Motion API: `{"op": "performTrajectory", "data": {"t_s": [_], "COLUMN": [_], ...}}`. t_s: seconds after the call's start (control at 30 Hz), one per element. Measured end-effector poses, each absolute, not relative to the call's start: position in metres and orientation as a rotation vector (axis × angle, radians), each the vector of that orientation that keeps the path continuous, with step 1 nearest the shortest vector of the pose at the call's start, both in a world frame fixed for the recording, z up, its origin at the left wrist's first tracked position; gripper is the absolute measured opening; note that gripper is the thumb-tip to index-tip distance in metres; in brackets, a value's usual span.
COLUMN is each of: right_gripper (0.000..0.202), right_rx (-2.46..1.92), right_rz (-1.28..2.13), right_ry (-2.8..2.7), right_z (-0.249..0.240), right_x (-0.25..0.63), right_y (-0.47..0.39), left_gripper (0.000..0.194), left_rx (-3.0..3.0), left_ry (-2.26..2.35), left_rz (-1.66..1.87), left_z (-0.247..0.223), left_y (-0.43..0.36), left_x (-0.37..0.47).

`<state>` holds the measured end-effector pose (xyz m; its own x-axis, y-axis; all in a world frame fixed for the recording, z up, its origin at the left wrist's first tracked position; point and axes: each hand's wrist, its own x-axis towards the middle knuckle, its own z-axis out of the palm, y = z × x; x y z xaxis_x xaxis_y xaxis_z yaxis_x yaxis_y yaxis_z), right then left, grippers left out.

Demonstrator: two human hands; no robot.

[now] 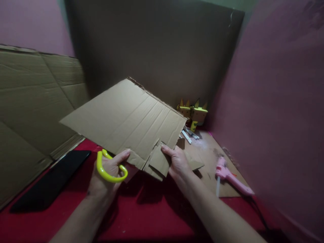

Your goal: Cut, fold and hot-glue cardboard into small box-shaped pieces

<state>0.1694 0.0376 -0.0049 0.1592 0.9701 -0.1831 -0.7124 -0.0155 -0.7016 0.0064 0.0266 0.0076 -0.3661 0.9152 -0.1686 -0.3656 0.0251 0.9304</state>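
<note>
Your forearms point(215, 206) lay nearest; left grip point(107, 168) closed on card point(126, 118) and scissors point(111, 179); right grip point(179, 162) pinched its flap point(160, 161). Step was likely positioning; next called for steadiness.

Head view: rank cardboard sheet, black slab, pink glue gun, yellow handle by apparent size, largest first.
1. Cardboard sheet
2. Black slab
3. Pink glue gun and yellow handle: too alike to rank; differing distances may also skew it.

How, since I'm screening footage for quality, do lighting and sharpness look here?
Head view: dim overall, the cardboard sheet among the brighter surfaces; head view: dark shadows on the red surface beneath it; head view: generally soft, fine detail smeared on the pink glue gun.
</note>
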Motion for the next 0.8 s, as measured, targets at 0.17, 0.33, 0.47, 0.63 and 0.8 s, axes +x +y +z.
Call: {"op": "performTrajectory", "data": {"t_s": [0.17, 0.33, 0.47, 0.63, 0.8], "right_gripper": [0.040, 0.044, 0.043, 0.049, 0.048], "right_rx": [-0.764, -0.750, -0.751, -0.738, -0.641], "right_rz": [1.281, 1.208, 1.169, 1.130, 1.180], "right_ry": [-0.474, -0.518, -0.502, -0.480, -0.461], "right_z": [0.001, 0.003, 0.001, 0.000, 0.002], "right_x": [0.179, 0.186, 0.188, 0.185, 0.183], "right_y": [0.044, 0.050, 0.054, 0.053, 0.049], "left_gripper": [0.021, 0.019, 0.022, 0.024, 0.019], "left_rx": [0.602, 0.591, 0.638, 0.640, 0.680], "left_ry": [1.106, 1.101, 1.086, 1.077, 1.185], "left_rz": [1.544, 1.553, 1.558, 1.581, 1.488], "left_z": [0.006, 0.010, 0.007, 0.001, 0.009], "left_y": [0.027, 0.023, 0.023, 0.025, 0.022], "left_x": [0.001, -0.002, -0.006, -0.009, -0.009]}}
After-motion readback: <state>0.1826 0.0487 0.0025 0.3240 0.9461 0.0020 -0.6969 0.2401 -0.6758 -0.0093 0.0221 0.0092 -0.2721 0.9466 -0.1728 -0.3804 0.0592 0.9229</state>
